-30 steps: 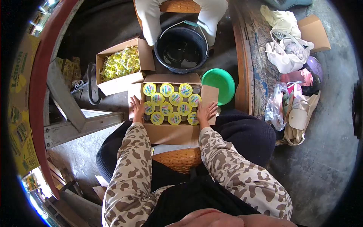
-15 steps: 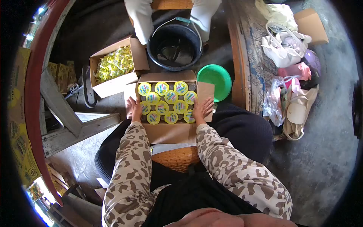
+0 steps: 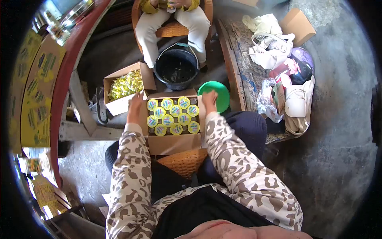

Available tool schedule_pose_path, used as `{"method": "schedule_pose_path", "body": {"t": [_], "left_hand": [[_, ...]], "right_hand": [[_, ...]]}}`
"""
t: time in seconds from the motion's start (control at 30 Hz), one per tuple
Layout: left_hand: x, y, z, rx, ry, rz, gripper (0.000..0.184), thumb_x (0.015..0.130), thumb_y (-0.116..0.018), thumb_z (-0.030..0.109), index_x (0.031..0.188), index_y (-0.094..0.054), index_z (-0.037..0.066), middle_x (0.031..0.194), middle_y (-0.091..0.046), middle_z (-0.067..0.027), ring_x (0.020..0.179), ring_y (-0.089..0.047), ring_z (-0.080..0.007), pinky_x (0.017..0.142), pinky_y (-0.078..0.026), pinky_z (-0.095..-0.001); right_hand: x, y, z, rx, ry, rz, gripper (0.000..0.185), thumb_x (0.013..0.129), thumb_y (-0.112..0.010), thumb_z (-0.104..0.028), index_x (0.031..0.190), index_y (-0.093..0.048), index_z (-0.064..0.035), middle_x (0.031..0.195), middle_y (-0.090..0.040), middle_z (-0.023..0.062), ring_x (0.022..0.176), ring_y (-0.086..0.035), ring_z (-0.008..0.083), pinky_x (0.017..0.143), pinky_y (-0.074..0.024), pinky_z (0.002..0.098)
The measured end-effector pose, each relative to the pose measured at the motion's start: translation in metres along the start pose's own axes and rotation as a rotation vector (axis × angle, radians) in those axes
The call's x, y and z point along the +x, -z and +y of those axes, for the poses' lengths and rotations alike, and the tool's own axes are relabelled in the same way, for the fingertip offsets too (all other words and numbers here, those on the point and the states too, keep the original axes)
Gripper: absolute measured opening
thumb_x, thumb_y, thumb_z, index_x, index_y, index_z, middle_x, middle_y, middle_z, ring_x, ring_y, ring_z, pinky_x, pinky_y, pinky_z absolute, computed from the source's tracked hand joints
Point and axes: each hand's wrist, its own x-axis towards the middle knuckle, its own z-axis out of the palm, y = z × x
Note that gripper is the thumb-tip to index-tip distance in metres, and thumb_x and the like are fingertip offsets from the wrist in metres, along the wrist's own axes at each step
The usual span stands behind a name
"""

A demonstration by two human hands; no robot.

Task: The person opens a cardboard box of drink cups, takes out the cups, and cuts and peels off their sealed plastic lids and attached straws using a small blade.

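In front of my lap is an open cardboard box (image 3: 175, 145), packed with rows of round cups under yellow foil lids (image 3: 167, 119) printed with "Lemon". My left hand (image 3: 135, 109) is beside its left side flap, near the far corner. On the opposite side, my right hand (image 3: 209, 102) is by the right flap, overlapping the green basin (image 3: 223, 95) behind it. Motion smears the fingers of both hands, so I cannot tell if they grip the flaps.
A second box (image 3: 119, 106) holds yellow wrapped packets. Beyond it stands a black bucket (image 3: 176, 85), before a seated person in white trousers (image 3: 148, 32) holding a small cup (image 3: 171, 8). Bags (image 3: 296, 104) and a purple helmet (image 3: 302, 63) lie on the bench at right.
My hands have moved forward along the box sides, from lying spread on the flaps to the far corners. The view has tilted up, bringing the seated person's hands into sight.
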Motion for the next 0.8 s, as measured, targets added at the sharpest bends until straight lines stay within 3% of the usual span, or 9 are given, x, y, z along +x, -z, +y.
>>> {"method": "schedule_pose_path", "body": {"t": [0.13, 0.23, 0.33, 0.47, 0.6, 0.63, 0.67, 0.77, 0.8], "left_hand": [[-0.038, 0.051, 0.087, 0.299, -0.234, -0.046, 0.061, 0.092, -0.053, 0.043, 0.136, -0.050, 0.001, 0.140, -0.048, -0.0217, 0.131, -0.045, -0.0340, 0.109, -0.035, -0.0395], [-0.079, 0.083, 0.124, 0.424, -0.310, -0.036, 0.061, 0.092, -0.053, 0.045, 0.134, -0.051, 0.001, 0.137, -0.052, -0.0216, 0.129, -0.047, -0.0354, 0.109, -0.035, -0.0401], [-0.104, 0.102, 0.123, 0.376, -0.351, -0.052, 0.064, 0.092, -0.054, 0.047, 0.134, -0.051, -0.001, 0.136, -0.052, -0.0221, 0.128, -0.048, -0.0364, 0.108, -0.036, -0.0392], [-0.113, 0.097, 0.080, 0.365, -0.261, -0.111, 0.064, 0.093, -0.051, 0.051, 0.132, -0.053, 0.001, 0.134, -0.054, -0.0220, 0.125, -0.050, -0.0370, 0.106, -0.038, -0.0394], [-0.129, 0.096, 0.092, 0.670, -0.191, -0.294, 0.069, 0.091, -0.049, 0.057, 0.132, -0.053, 0.001, 0.133, -0.053, -0.0236, 0.125, -0.050, -0.0382, 0.106, -0.038, -0.0416], [-0.114, 0.090, 0.073, 0.616, -0.249, -0.175, 0.071, 0.090, -0.050, 0.060, 0.137, -0.050, 0.007, 0.135, -0.053, -0.0203, 0.128, -0.047, -0.0379, 0.109, -0.031, -0.0526], [-0.112, 0.089, 0.075, 0.613, -0.240, -0.171, 0.071, 0.090, -0.050, 0.060, 0.137, -0.050, 0.007, 0.135, -0.053, -0.0203, 0.128, -0.047, -0.0379, 0.109, -0.031, -0.0526], [-0.102, 0.084, 0.074, 0.680, -0.136, -0.173, 0.074, 0.087, -0.053, 0.061, 0.144, -0.041, 0.016, 0.140, -0.050, -0.0141, 0.134, -0.041, -0.0353, 0.107, -0.014, -0.0725], [-0.092, 0.081, 0.061, 0.703, -0.154, -0.159, 0.074, 0.087, -0.054, 0.061, 0.144, -0.042, 0.015, 0.140, -0.051, -0.0134, 0.133, -0.043, -0.0350, 0.107, -0.014, -0.0727]], "right_hand": [[0.088, 0.079, -0.056, -0.102, 0.215, -0.043, 0.047, 0.079, -0.064, -0.024, 0.110, -0.057, 0.0103, 0.118, -0.055, 0.0336, 0.115, -0.051, 0.0474, 0.099, -0.0415, 0.0486], [0.142, 0.141, -0.078, -0.318, 0.442, 0.010, 0.036, 0.084, -0.060, -0.028, 0.102, -0.070, 0.0009, 0.109, -0.066, 0.0250, 0.104, -0.064, 0.0391, 0.090, -0.0503, 0.0461], [0.207, 0.174, -0.063, -0.476, 0.380, 0.065, 0.031, 0.085, -0.059, -0.025, 0.104, -0.070, -0.0036, 0.114, -0.066, 0.0200, 0.110, -0.062, 0.0382, 0.092, -0.0494, 0.0494], [0.156, 0.218, -0.034, -0.495, 0.317, 0.228, 0.026, 0.086, -0.060, -0.022, 0.108, -0.071, -0.0132, 0.116, -0.064, 0.0161, 0.113, -0.059, 0.0352, 0.092, -0.0491, 0.0491], [0.159, 0.227, 0.014, -0.551, 0.323, 0.152, 0.029, 0.087, -0.060, -0.020, 0.116, -0.066, -0.0179, 0.126, -0.054, 0.0135, 0.121, -0.049, 0.0357, 0.099, -0.0430, 0.0485], [0.163, 0.228, 0.022, -0.531, 0.352, 0.183, 0.031, 0.086, -0.061, -0.020, 0.116, -0.066, -0.0175, 0.127, -0.053, 0.0145, 0.119, -0.049, 0.0369, 0.097, -0.0438, 0.0502], [0.162, 0.230, 0.024, -0.558, 0.360, 0.182, 0.033, 0.085, -0.060, -0.018, 0.118, -0.065, -0.0173, 0.128, -0.052, 0.0143, 0.120, -0.048, 0.0374, 0.097, -0.0436, 0.0515], [0.159, 0.224, 0.026, -0.671, 0.356, 0.177, 0.034, 0.087, -0.054, -0.015, 0.120, -0.063, -0.0170, 0.130, -0.051, 0.0121, 0.121, -0.047, 0.0362, 0.098, -0.0430, 0.0500], [0.158, 0.222, 0.026, -0.737, 0.346, 0.156, 0.035, 0.088, -0.052, -0.014, 0.122, -0.062, -0.0171, 0.130, -0.051, 0.0111, 0.122, -0.047, 0.0354, 0.098, -0.0428, 0.0495]]}}
